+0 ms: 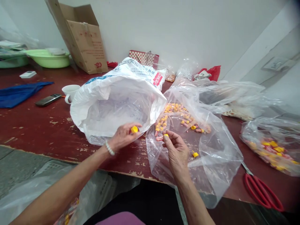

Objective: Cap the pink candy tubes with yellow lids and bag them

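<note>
My left hand [123, 136] pinches a small yellow cap [134, 129] at the mouth of a big white sack [117, 100] lying open on the red table. My right hand [176, 150] is closed around another small yellow piece [166, 135], held over a clear plastic bag [211, 156] that spreads across the table edge. Inside that bag lie several yellow caps and red-and-white wrapped pieces [174, 114]. A bead bracelet [109, 147] circles my left wrist.
Red-handled scissors [261, 190] lie at the right near the table edge. A second clear bag of yellow and red pieces [272, 150] sits far right. A white cup [69, 92], phone [48, 100], blue cloth [21, 93], cardboard box [82, 34] and green basin [48, 58] stand at left and back.
</note>
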### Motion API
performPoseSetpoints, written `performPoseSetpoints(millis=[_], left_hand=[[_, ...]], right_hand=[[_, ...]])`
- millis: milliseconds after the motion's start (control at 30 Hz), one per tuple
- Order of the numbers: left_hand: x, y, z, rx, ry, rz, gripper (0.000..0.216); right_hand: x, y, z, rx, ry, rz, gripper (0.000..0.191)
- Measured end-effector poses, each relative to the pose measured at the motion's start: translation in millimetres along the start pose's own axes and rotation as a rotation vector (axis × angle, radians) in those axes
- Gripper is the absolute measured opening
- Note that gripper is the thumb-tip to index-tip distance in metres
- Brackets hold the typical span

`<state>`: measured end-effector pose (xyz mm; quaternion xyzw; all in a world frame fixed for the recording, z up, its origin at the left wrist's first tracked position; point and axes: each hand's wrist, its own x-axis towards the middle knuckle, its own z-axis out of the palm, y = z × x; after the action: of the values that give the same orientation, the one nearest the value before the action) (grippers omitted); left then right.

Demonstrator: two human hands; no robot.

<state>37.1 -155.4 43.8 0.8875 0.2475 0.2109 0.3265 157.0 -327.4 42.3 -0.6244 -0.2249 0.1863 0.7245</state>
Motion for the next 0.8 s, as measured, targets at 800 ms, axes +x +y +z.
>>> performPoseSetpoints(millis=[800], left_hand=[[-85.0,63.6,30.4,-0.73,-0.357,-0.145,0.017]], right_hand=[[-22.3,-5.9,36.2,-0.2,-0.124,-0.181,0.035]])
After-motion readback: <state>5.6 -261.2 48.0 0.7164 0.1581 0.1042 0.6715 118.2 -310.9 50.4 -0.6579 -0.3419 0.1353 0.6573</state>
